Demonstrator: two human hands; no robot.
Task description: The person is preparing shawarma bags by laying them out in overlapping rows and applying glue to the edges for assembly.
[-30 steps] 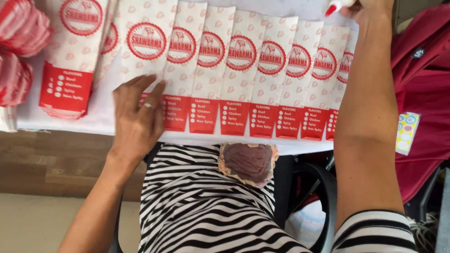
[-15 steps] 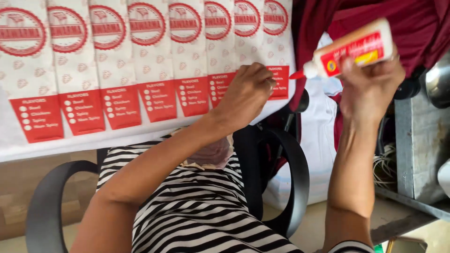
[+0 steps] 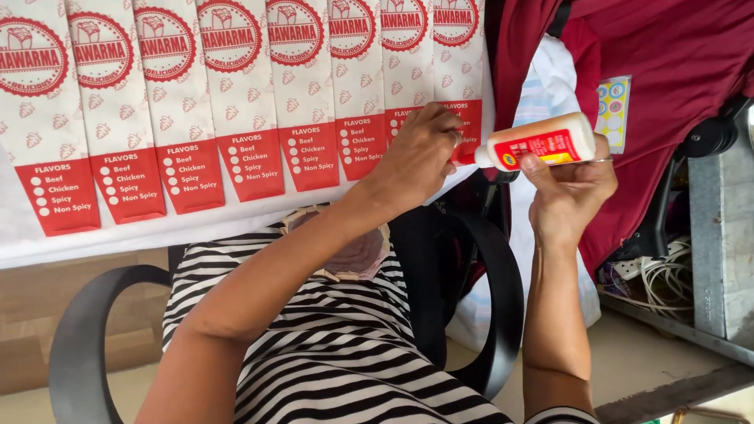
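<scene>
The white plastic glue bottle with the red and orange label (image 3: 538, 144) sits right of the frame's centre, held in the air beside the edge of the white surface (image 3: 94, 239). Its long axis runs almost level across the picture, body to the right and slightly higher, the red nozzle end to the left and slightly lower.

The right hand (image 3: 572, 192) grips the bottle from below and behind: the thumb presses over the near side of the label and the other fingers (image 3: 603, 157) curl round the far end, so this hand is clenched on the body. The left hand (image 3: 420, 153) comes in from the lower left, its forearm crossing over the black-and-white striped top (image 3: 330, 345), and its fingers are closed around the nozzle tip. Whether they pinch a cap or only the tip cannot be told, since the knuckles cover that end.

So the bottle lies straight between the two hands, one at each end of its axis, both touching it. The nozzle points left, toward the row of white paper sleeves with red round stamps and red lower panels (image 3: 243, 102) laid overlapping along the surface in the upper left and centre. The nearest sleeve lies just behind the left hand. A dark red cloth (image 3: 660, 55) fills the upper right, and a black chair arm (image 3: 503, 290) curves below the hands.
</scene>
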